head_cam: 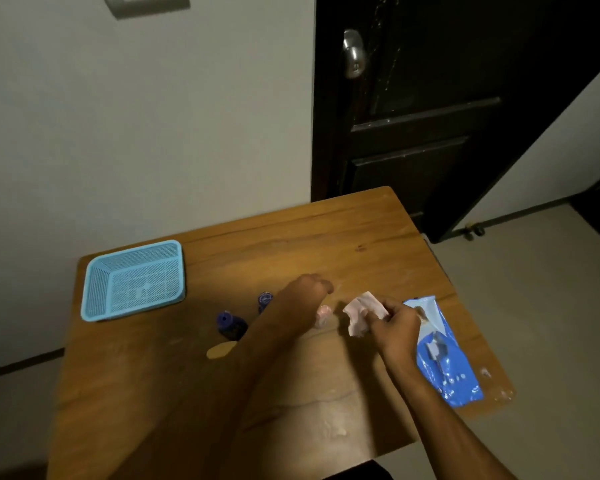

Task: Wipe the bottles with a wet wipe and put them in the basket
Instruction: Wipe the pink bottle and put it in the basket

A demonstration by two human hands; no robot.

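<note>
My left hand (pixel 305 294) is curled over a small pale pink bottle (pixel 323 315) near the middle of the wooden table (pixel 291 244); only the bottle's lower part shows beneath the fingers. My right hand (pixel 394 323) pinches a crumpled white wet wipe (pixel 362 311) just right of that bottle. Two dark blue bottles stand left of my left forearm, one nearer (pixel 230 324) and one farther (pixel 265 299), partly hidden by the arm. The light blue mesh basket (pixel 94 296) sits at the table's far left with nothing in it.
A blue wet wipe pack (pixel 445 362) lies at the right side of the table, its flap open. A pale oval mark (pixel 220 349) shows on the wood near the blue bottles. A dark door (pixel 430 98) stands behind the table.
</note>
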